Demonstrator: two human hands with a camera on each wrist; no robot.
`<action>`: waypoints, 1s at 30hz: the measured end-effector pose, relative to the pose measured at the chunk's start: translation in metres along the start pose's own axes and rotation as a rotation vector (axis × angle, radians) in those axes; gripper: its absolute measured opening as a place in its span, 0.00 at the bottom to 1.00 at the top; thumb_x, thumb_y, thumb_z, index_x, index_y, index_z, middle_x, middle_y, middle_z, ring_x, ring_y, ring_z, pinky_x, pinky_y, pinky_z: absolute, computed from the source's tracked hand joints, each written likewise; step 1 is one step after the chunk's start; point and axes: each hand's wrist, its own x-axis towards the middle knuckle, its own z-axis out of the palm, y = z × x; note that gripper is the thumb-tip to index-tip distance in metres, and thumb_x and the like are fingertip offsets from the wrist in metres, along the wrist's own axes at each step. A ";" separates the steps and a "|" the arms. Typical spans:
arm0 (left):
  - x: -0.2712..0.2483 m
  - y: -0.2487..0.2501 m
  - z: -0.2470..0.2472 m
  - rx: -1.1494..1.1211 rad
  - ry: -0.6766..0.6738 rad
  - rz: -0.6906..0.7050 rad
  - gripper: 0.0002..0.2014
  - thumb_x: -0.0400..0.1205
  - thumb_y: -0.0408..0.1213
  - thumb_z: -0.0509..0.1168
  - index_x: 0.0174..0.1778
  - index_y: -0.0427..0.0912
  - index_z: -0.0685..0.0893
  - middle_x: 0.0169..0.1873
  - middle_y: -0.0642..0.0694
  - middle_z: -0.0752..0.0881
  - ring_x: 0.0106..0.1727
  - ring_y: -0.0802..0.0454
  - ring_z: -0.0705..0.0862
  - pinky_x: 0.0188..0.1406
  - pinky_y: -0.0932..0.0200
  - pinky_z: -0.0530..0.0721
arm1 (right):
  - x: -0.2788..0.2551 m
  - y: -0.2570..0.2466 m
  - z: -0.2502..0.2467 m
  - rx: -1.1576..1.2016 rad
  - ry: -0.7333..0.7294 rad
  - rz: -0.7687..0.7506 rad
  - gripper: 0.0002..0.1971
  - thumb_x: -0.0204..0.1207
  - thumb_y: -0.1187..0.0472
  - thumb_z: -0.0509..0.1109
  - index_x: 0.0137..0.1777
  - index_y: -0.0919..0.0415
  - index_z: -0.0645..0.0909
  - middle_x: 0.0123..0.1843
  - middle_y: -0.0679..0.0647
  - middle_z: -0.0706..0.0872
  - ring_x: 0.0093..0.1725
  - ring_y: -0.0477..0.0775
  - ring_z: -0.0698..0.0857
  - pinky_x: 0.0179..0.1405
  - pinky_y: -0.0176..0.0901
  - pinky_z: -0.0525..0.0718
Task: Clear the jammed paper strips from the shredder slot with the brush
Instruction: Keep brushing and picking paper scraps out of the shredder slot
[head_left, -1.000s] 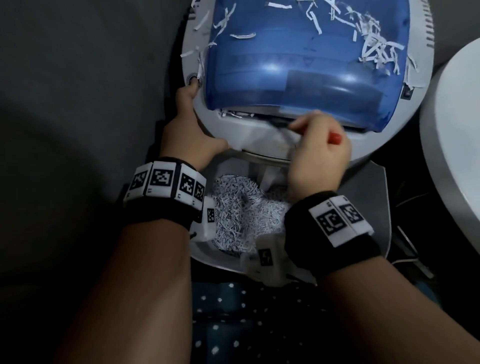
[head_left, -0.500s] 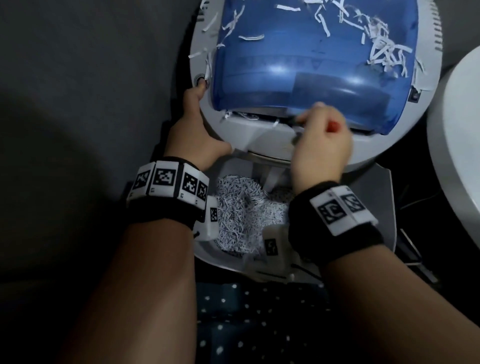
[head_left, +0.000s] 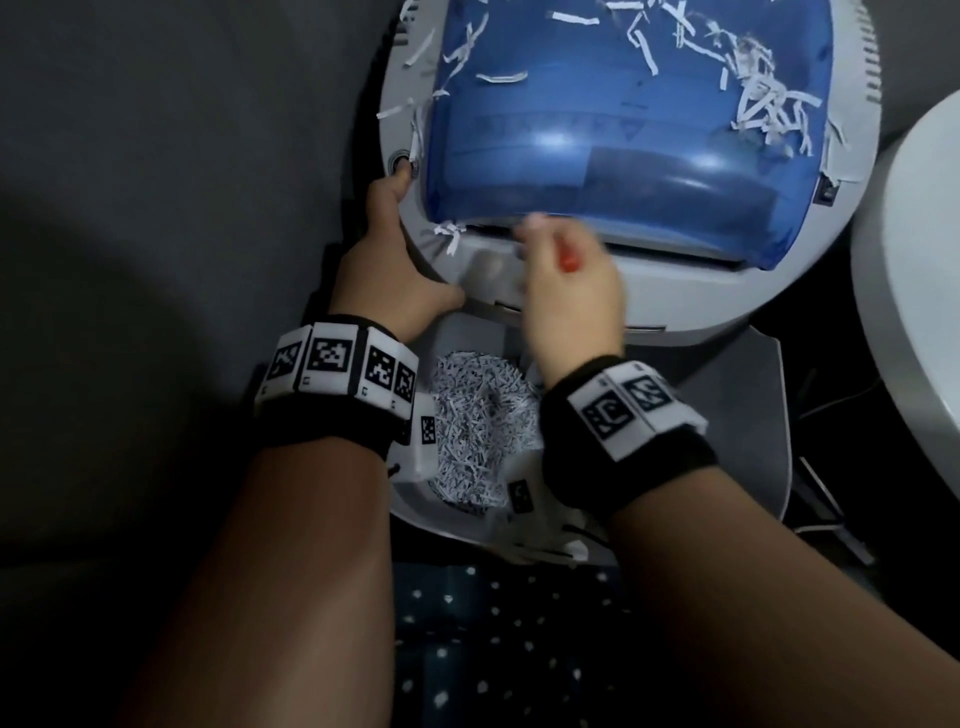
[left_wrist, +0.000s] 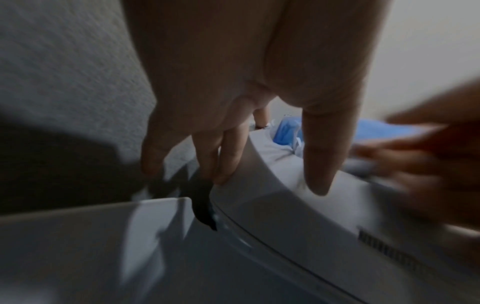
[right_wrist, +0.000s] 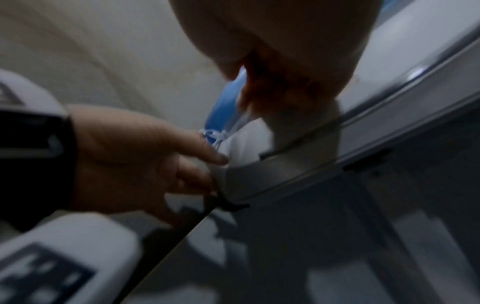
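The shredder head (head_left: 649, 291) is grey with a blue see-through cover (head_left: 597, 130) and sits on its bin. Its slot (head_left: 675, 249) runs under the cover's near edge. A small tuft of white paper strips (head_left: 451, 236) sticks out at the slot's left end. My right hand (head_left: 566, 291) grips the brush by its red handle (head_left: 569, 260) at the left part of the slot; hand and brush tip are motion-blurred. My left hand (head_left: 389, 260) holds the head's left rim, with the thumb (left_wrist: 317, 174) on top and the fingers (left_wrist: 226, 160) down the side.
Loose paper strips (head_left: 769, 104) lie scattered on the cover. The grey bin (head_left: 753, 415) below holds a heap of shredded paper (head_left: 478, 415). A white rounded object (head_left: 914, 312) stands close on the right, a grey wall (head_left: 182, 208) on the left, and dotted cloth (head_left: 493, 649) below.
My right hand has swept the brush leftward along the slot. A tuft of strips now hangs at the slot's left end. My left hand keeps its hold on the rim.
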 end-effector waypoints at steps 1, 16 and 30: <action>0.000 0.000 0.001 -0.016 0.001 -0.007 0.57 0.56 0.46 0.79 0.80 0.64 0.56 0.65 0.53 0.83 0.61 0.49 0.86 0.65 0.46 0.84 | -0.003 -0.001 0.007 0.024 -0.124 -0.016 0.11 0.83 0.47 0.67 0.40 0.44 0.83 0.37 0.45 0.88 0.44 0.54 0.89 0.54 0.60 0.88; 0.005 -0.007 -0.002 0.006 -0.034 -0.002 0.60 0.59 0.36 0.82 0.82 0.65 0.54 0.65 0.59 0.79 0.65 0.49 0.83 0.66 0.46 0.84 | 0.006 -0.022 -0.020 -0.350 -0.042 -0.182 0.23 0.77 0.45 0.57 0.40 0.61 0.88 0.36 0.57 0.89 0.42 0.59 0.86 0.46 0.55 0.84; 0.005 -0.006 -0.001 0.010 -0.032 -0.002 0.58 0.58 0.37 0.78 0.82 0.62 0.55 0.65 0.59 0.75 0.67 0.46 0.82 0.66 0.45 0.84 | -0.002 -0.017 -0.033 -0.113 0.137 -0.146 0.20 0.76 0.49 0.58 0.28 0.57 0.83 0.29 0.46 0.87 0.38 0.50 0.85 0.47 0.48 0.83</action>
